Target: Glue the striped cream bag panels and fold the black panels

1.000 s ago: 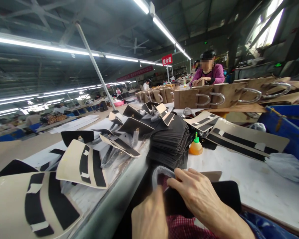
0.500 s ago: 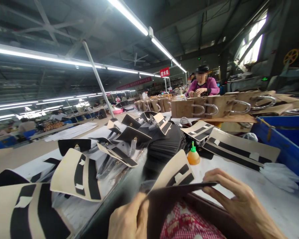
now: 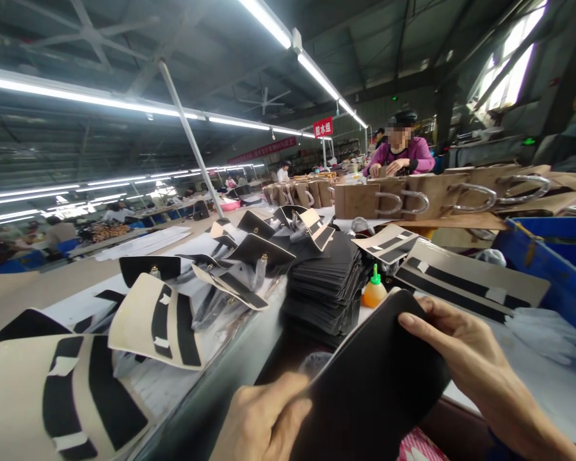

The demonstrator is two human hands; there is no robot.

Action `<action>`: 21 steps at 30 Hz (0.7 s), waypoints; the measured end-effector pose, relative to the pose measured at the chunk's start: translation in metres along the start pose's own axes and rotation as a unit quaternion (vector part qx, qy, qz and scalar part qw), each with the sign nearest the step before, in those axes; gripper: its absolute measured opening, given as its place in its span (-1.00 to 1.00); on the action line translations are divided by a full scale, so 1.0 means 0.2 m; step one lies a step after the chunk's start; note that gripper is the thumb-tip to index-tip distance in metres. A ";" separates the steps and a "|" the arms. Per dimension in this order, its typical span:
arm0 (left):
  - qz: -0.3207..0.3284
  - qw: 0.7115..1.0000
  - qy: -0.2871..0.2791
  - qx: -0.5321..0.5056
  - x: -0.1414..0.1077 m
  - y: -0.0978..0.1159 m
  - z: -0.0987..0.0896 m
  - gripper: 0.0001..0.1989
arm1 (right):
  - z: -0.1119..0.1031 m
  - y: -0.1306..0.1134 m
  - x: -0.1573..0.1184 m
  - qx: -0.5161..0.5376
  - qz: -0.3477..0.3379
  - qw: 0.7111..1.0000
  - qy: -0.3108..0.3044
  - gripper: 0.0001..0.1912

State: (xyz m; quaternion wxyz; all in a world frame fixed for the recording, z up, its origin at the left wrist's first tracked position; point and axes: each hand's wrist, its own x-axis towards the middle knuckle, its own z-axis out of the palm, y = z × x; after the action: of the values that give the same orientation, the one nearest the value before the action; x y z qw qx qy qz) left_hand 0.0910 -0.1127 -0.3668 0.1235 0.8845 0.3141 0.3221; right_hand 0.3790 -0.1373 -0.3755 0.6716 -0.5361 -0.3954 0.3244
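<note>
A black panel with rounded corners (image 3: 374, 378) is held between both hands, its dark face toward me. My left hand (image 3: 269, 413) pinches its left edge, thumb in front. At the upper right corner my right hand (image 3: 456, 339) grips it, thumb on the dark face and fingers behind. Behind the panel stands a stack of black sheets (image 3: 321, 282). A glue bottle with a green tip (image 3: 374, 291) is just beyond the panel's top edge. Beige pieces with black strips (image 3: 156, 323) lie to the left.
Blue crate (image 3: 557, 256) at right, a white glove (image 3: 547, 333) before it. Another beige piece with black strips (image 3: 475, 275) lies near the crate. Brown bags with wrapped handles (image 3: 388, 202) line the back, where a person in purple (image 3: 403, 153) works. A black flap with a clasp (image 3: 259, 250) lies mid-table.
The panel has tilted up from nearly edge-on, so its dark face now shows broadly. The beige piece with strips previously seen above the hands is no longer visible there. The view has shifted slightly.
</note>
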 end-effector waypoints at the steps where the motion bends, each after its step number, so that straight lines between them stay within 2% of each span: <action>1: -0.025 1.000 -0.004 -0.010 0.00 -0.01 0.01 -0.77 | 0.00 0.00 0.00 -0.008 -0.004 1.000 0.007 -0.55; 4: -0.115 0.992 -0.048 -0.028 0.01 -0.03 0.05 -0.71 | 0.00 0.01 -0.02 -0.074 -0.055 0.996 0.016 -0.57; 6: -0.141 0.987 -0.065 -0.036 0.03 -0.02 0.08 -0.69 | 0.01 0.01 -0.04 -0.135 -0.112 0.984 0.016 -0.59; 10: -0.131 0.986 -0.001 -0.099 0.09 0.04 0.14 -0.72 | 0.04 -0.01 -0.06 -0.190 -0.190 0.963 0.001 -0.64; 12: -0.122 0.982 0.027 -0.142 0.11 0.07 0.17 -0.75 | 0.05 -0.03 -0.07 -0.187 -0.178 0.966 -0.014 -0.64; 15: -0.103 0.976 0.055 -0.186 0.11 0.08 0.19 -0.78 | 0.05 -0.04 -0.06 -0.171 -0.121 0.977 -0.029 -0.62; 21: -0.068 0.984 0.094 -0.134 0.08 0.05 0.20 -0.83 | 0.04 -0.01 -0.03 -0.120 -0.052 0.989 -0.066 -0.57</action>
State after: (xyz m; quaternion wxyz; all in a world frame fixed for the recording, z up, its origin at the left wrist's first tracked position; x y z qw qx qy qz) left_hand 0.1311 -0.1109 -0.3852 0.2324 0.8020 0.3381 0.4341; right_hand 0.3683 -0.1398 -0.3729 0.5912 -0.5689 -0.5018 0.2740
